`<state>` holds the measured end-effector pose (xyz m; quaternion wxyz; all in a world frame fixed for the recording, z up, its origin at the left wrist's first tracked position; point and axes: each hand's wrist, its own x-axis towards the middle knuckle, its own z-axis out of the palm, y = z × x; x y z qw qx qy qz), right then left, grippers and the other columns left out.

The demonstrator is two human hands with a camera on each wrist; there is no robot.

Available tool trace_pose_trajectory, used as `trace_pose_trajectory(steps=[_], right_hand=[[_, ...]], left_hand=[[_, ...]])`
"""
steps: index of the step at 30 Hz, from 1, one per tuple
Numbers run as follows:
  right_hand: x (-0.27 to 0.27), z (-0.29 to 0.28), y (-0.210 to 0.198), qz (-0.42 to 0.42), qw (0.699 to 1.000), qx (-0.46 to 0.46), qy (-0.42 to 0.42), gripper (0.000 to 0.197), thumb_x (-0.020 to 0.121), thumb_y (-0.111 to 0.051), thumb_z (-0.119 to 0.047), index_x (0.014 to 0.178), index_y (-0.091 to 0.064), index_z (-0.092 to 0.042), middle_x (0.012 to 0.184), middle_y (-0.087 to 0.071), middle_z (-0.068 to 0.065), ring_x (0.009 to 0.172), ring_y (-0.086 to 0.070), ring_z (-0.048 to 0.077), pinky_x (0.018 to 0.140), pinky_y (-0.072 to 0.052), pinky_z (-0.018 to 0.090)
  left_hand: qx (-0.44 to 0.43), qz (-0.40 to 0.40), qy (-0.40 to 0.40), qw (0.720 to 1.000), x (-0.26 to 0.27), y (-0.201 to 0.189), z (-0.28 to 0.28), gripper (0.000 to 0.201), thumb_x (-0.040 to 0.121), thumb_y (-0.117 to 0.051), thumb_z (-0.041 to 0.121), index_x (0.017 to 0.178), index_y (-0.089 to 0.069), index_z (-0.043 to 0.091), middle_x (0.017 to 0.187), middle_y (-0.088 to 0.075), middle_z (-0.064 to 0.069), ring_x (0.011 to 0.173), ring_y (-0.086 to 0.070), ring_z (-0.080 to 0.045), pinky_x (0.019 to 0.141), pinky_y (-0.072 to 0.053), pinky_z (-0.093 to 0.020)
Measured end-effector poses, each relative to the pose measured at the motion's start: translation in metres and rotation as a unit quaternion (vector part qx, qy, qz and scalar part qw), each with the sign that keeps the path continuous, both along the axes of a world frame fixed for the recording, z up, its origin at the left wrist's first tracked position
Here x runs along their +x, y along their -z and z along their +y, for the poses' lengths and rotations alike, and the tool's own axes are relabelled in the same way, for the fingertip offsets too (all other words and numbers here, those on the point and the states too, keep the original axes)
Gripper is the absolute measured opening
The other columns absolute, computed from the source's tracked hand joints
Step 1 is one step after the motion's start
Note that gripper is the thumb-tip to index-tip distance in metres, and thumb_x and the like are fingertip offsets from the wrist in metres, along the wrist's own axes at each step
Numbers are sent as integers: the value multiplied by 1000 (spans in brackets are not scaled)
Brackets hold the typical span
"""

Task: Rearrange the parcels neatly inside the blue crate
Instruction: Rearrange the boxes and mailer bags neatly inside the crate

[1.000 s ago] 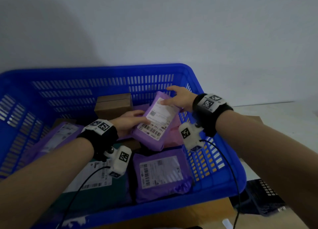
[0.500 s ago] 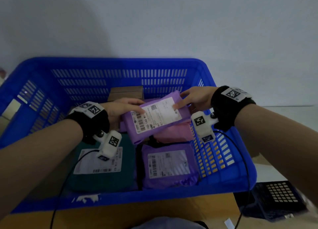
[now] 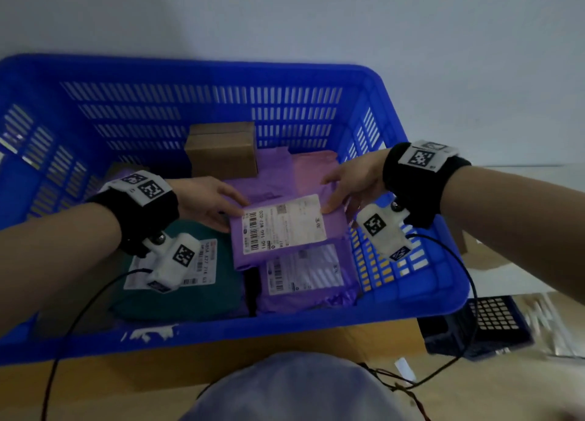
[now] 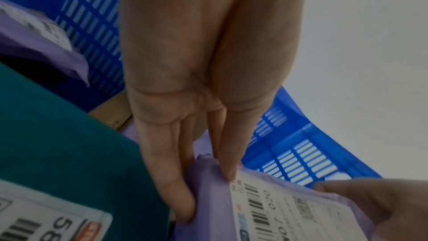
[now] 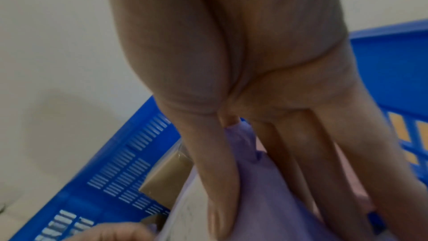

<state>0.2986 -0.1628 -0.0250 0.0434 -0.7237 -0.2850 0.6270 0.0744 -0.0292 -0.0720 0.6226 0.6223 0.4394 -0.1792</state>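
A purple parcel [image 3: 285, 227] with a white barcode label hangs inside the blue crate [image 3: 202, 82], held between both hands. My left hand [image 3: 218, 208] pinches its left edge, thumb on the label corner and fingers under it [image 4: 208, 186]. My right hand [image 3: 345, 189] grips its right end, thumb on top and fingers beneath [image 5: 254, 190]. Under it lies a second purple parcel [image 3: 304, 278]. A dark green parcel [image 3: 190, 281] lies at the front left, a pink one [image 3: 316, 167] and a brown box [image 3: 221, 148] sit at the back.
Another purple parcel [image 4: 34, 43] lies at the crate's left side. The crate stands on a brown cardboard surface [image 3: 221, 367]. A dark slotted object [image 3: 484, 325] sits on the floor to the right. A plain wall rises behind.
The held purple parcel has come down and toward me, turning flat with its label up, and now hovers over the front purple parcel. Both hands moved with it.
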Motion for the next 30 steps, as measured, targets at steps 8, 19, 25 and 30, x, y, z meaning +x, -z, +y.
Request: trace_pose_trajectory(steps=[8, 19, 25, 30], right_hand=[[-6, -1, 18, -50, 978, -82, -184, 34, 92, -58, -16, 124, -52, -7, 91, -71, 13, 71, -67, 20, 60, -55, 25], [-23, -2, 59, 16, 935, -194, -296, 12, 97, -46, -11, 103, -57, -10, 65, -72, 8, 57, -71, 13, 54, -58, 24], [-32, 13, 62, -98, 896, -209, -379, 38, 96, -49, -20, 131, -46, -3, 94, -58, 16, 45, -65, 12, 41, -46, 14], [-29, 38, 50, -239, 908, -83, -333, 36, 94, -55, -23, 114, -57, 6, 66, -63, 13, 35, -58, 11, 25, -38, 13]], left_hand=[[13, 33, 95, 995, 4, 17, -14, 12, 87, -62, 5, 97, -66, 10, 87, -72, -6, 62, -71, -9, 56, -59, -19], [-13, 61, 231, 971, 10, 32, -27, 14, 87, -62, 2, 96, -66, 11, 71, -68, -5, 49, -67, -9, 47, -55, -17], [44, 38, 235, 970, 16, 25, -13, 30, 86, -65, 8, 116, -61, 9, 81, -66, -5, 45, -65, -4, 47, -53, -14], [94, -8, 119, 988, 9, 12, 13, 18, 86, -67, 12, 103, -62, 16, 83, -67, -6, 63, -66, -10, 56, -56, -14]])
